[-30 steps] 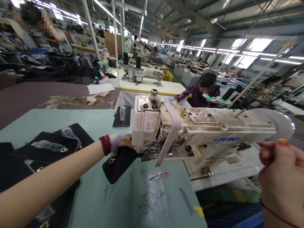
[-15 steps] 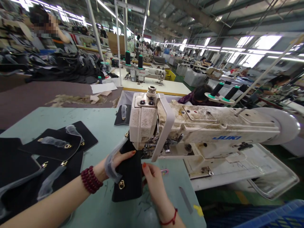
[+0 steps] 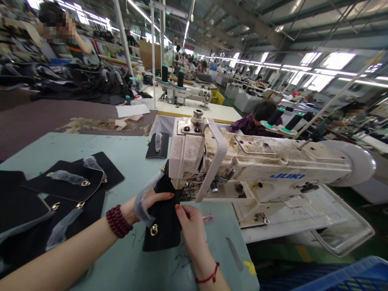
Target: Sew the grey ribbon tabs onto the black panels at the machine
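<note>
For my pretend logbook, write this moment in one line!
left hand: holding black panel; right hand: gripping its edge; sewing machine: beside panel

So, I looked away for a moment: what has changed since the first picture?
The right hand came leftward from beside the white wheel to the black panel and now pinches its right edge. The left hand drew back nearer the camera, its thumb now resting on the panel. The panel turned, its near end shifting toward the camera. The sewing machine, pink snips and metal strip stayed put.
</note>
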Demonstrator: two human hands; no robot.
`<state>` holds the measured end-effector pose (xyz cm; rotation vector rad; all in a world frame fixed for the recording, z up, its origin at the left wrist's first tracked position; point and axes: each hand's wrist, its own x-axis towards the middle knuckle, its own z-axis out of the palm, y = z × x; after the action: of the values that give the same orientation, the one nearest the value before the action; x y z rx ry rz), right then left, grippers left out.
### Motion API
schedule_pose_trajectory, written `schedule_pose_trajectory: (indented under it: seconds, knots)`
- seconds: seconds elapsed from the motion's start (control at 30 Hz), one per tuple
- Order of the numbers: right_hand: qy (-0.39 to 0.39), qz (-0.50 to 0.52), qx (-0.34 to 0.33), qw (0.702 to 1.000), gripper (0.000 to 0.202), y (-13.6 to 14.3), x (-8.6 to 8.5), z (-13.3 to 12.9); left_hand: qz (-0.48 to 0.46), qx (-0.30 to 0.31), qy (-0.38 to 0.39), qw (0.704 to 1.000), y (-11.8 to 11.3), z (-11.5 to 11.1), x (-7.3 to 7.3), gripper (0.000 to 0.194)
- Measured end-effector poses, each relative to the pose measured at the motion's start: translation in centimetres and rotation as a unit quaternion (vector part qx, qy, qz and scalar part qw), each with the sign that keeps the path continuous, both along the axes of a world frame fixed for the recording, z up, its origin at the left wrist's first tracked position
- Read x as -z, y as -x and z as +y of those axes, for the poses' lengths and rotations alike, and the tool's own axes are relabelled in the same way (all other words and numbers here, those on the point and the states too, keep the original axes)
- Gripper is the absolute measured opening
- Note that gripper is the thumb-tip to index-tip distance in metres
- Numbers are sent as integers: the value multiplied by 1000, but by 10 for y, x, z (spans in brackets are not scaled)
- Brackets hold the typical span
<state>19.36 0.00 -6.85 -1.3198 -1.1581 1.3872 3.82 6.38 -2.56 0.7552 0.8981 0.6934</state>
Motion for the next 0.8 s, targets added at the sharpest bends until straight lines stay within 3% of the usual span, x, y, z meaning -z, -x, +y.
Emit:
schedule_pose_trajectory:
  seconds: [0.43,0.57,0.63,0.7,0.77,0.8]
  knots:
    - [-19,-28,20,999,49,0,-4,6,-1,1,-24,1000,0,8,2,44]
    - [10,-55,-25,998,57,-11,-5,4,0,-2,-29,1000,0,6,-1,47]
    - [34,-64,-36,997,60,-27,-13,-5,5,-3,-24,1000,2,6,-1,52]
    - [14,-89,-4,996,58,-56,-30,-19,5,-9,-20,1000,3,7,0,58]
    - [-66,-153,88,982,52,-101,-55,-31,1,-11,-9,1000,4,8,2,64]
    - [-118,-201,148,961,50,-129,-72,-33,-1,-11,-2,1000,5,8,2,66]
